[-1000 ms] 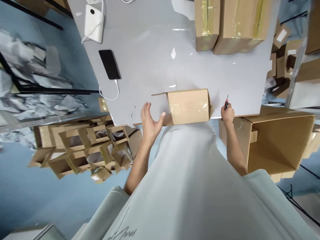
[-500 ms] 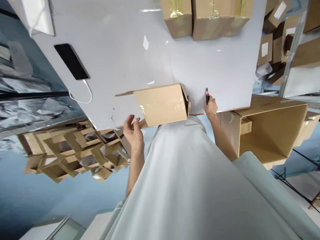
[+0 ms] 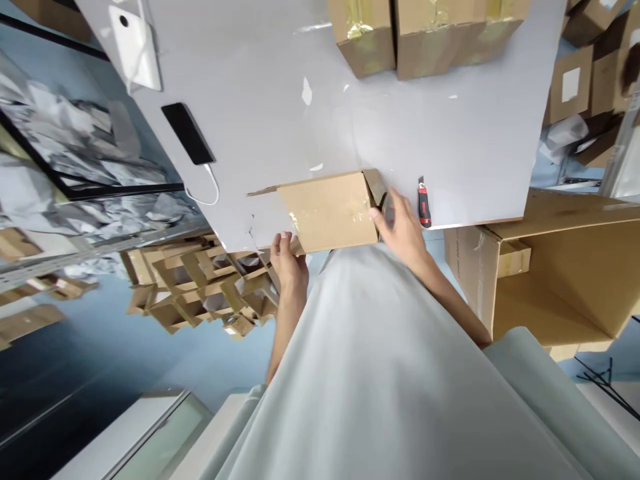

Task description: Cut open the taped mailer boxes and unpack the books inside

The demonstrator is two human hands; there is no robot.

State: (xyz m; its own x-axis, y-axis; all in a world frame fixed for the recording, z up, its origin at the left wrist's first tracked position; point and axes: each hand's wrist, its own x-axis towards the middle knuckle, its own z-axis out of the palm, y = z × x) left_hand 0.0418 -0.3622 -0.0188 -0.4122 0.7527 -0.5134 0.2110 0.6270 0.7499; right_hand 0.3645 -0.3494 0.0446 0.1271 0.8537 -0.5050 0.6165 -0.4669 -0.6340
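A small cardboard box [image 3: 330, 210] lies on its side at the near edge of the white table, clear tape on its face and end flaps sticking out. At its left end, my left hand [image 3: 291, 263] has its fingers bent together on a lower flap. My right hand [image 3: 403, 230] is at the right end, thumb by the box's edge and fingers apart beside the folded flap; the inner side of that grasp is partly hidden. Just right of this hand, a red and black utility knife [image 3: 424, 205] rests on the table with its blade end pointing away.
Taped cartons [image 3: 435, 40] stand at the table's far side. A black phone [image 3: 188, 133] with a white cable and a white device [image 3: 135, 50] lie on the left. A large open carton [image 3: 565, 267] is at the right, below table level. Several open boxes [image 3: 200, 287] are stacked lower left.
My right hand has let go of the utility knife, leaving it on the table, and moved left to the box's right end. My left hand has come closer to the box's left flap.
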